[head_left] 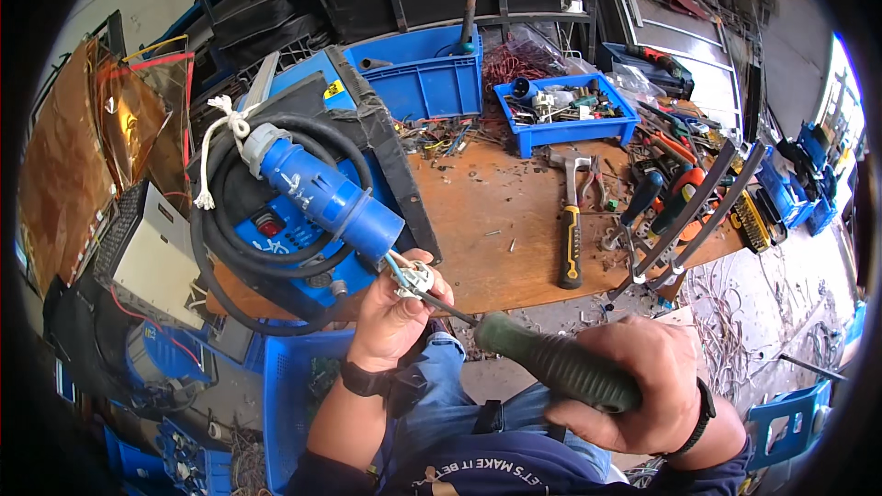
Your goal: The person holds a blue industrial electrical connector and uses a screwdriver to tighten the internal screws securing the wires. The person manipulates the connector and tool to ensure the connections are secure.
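My left hand [390, 320] is closed around a small white plug insert [416, 278] with metal contacts. Thin coloured wires [396, 264] run from the insert into the open end of a blue industrial plug housing [326, 193]. A thick black cable [209, 253] lies coiled behind that housing, tied with white rope [228, 119]. In my right hand [652, 377] is a screwdriver [551, 361] with a dark green ribbed handle. Its shaft points left toward the insert, and the tip meets it at my left fingers; the exact contact is hidden.
The coil rests on a blue-and-black machine [342, 289] at the left of the wooden table [459, 211]. A hammer [571, 230], pliers [595, 186] and other hand tools lie to the right. Behind stand a blue parts tray [574, 136] and a larger blue crate [423, 87].
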### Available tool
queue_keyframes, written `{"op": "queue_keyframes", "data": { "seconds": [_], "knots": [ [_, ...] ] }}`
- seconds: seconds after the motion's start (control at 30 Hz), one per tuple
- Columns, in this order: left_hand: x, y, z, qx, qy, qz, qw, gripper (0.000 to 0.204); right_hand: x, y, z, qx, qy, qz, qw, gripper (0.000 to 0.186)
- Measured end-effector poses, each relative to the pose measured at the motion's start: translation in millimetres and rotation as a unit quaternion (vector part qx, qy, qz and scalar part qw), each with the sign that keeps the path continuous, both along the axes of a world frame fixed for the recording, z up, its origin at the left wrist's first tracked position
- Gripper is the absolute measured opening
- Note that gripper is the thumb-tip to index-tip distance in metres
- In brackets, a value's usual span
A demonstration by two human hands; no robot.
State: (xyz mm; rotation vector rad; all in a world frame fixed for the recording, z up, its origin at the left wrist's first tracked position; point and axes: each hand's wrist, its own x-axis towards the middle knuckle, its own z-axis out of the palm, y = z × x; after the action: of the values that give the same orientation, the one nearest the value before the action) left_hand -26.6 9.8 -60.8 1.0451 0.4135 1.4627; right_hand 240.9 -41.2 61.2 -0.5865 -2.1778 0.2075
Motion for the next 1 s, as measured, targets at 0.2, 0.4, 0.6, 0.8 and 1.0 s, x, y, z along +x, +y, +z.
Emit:
{"op": "queue_keyframes", "data": {
  "seconds": [0.2, 0.4, 0.6, 0.8, 1.0],
  "knots": [
    [-13, 11, 0, 0.035, 0.055, -0.020, 0.998, 0.063, 1, 2, -5, 0.038, -0.026, 0.040, 0.998, 0.039],
    [-20, 11, 4, 0.057, 0.096, -0.004, 0.994, 0.065, 2, 0, -15, 0.032, -0.033, 0.036, 0.998, 0.044],
    [-15, 11, 2, 0.045, 0.063, -0.016, 0.997, 0.066, 10, 2, -20, 0.033, -0.062, 0.029, 0.997, 0.047],
    [-8, 4, 6, 0.015, 0.030, -0.037, 0.999, 0.065, 11, -1, -22, 0.042, -0.020, 0.010, 0.999, 0.046],
    [-4, 0, 5, 0.018, 0.040, -0.001, 0.999, 0.064, 9, -4, -19, 0.046, 0.009, -0.004, 0.999, 0.044]
  ]
}}
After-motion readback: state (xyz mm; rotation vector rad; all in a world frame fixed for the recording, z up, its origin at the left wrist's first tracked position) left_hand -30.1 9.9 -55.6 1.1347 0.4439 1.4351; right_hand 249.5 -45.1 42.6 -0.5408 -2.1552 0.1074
